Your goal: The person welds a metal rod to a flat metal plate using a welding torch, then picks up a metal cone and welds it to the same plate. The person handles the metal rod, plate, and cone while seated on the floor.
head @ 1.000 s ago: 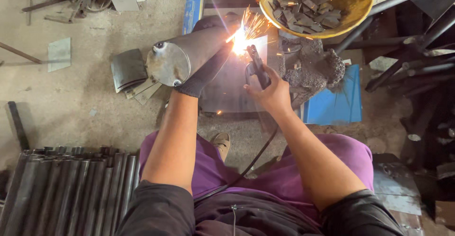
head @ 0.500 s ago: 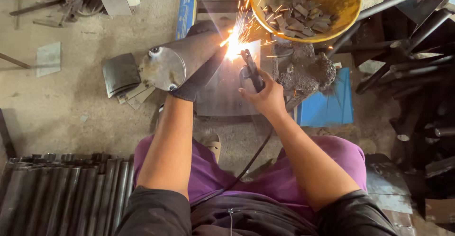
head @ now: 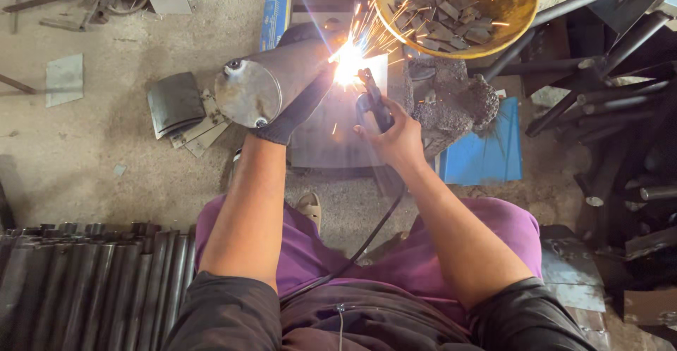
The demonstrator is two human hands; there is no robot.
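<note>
A grey metal cylinder [head: 264,83] with a round end cap lies tilted over a flat steel plate [head: 331,139]. My left hand [head: 296,108], in a dark glove, steadies the cylinder's side. Bare, my right hand [head: 391,136] grips a black welding electrode holder [head: 374,101] whose cable runs back toward my lap. A bright white arc [head: 348,65] burns at the cylinder's far side, throwing sparks up and right.
A yellow basin [head: 518,9] of small metal pieces stands beyond the arc. A slag-covered lump [head: 451,104] and blue sheet [head: 486,157] lie at right, dark steel tubes [head: 620,90] further right. Pipes [head: 92,287] lie bundled at lower left, metal offcuts [head: 176,104] beside the cylinder.
The view has shifted slightly. The arc keeps burning and the spark spray has grown, now reaching toward the basin. Both hands hold their places on cylinder and holder.
</note>
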